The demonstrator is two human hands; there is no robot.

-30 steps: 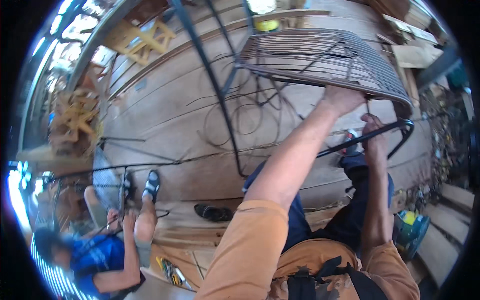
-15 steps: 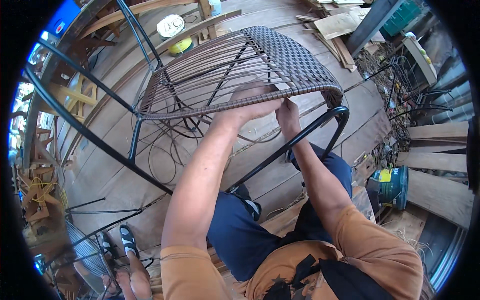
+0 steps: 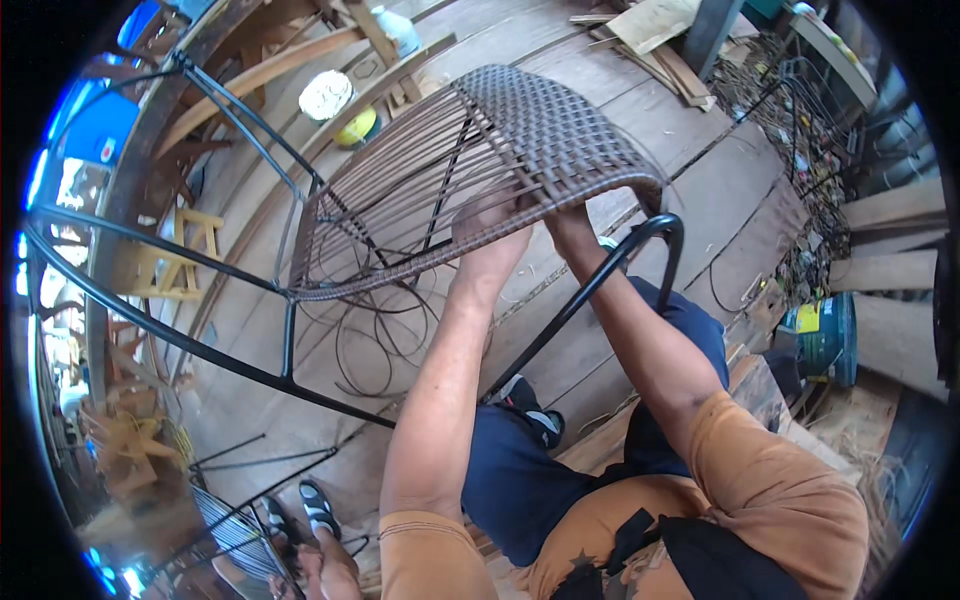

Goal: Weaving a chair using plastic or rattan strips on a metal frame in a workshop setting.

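A chair seat (image 3: 560, 125) of brown plastic rattan stretches before me, tightly woven on its right part, with bare parallel strands (image 3: 380, 195) on its left part. Dark metal tubing (image 3: 180, 342) frames it. My left hand (image 3: 490, 222) reaches beneath the seat, seen through the strands where they meet the weave. Close to its right, my right hand (image 3: 572, 228) is up under the near wrapped rim. The seat hides the fingers of both hands. Loose brown strand coils (image 3: 375, 345) lie on the floor below.
A yellow-and-white container (image 3: 345, 110) stands beyond the seat. At right are a dark green bucket (image 3: 822, 338) and wooden planks (image 3: 895, 285). Another person's feet (image 3: 318, 508) show at lower left, near a second metal frame (image 3: 265, 458). Scrap boards (image 3: 650, 40) lie at the far right.
My view has shifted, so the chair sits differently in it. My right hand has moved from just below the near rim to farther under the seat. My left hand stays underneath.
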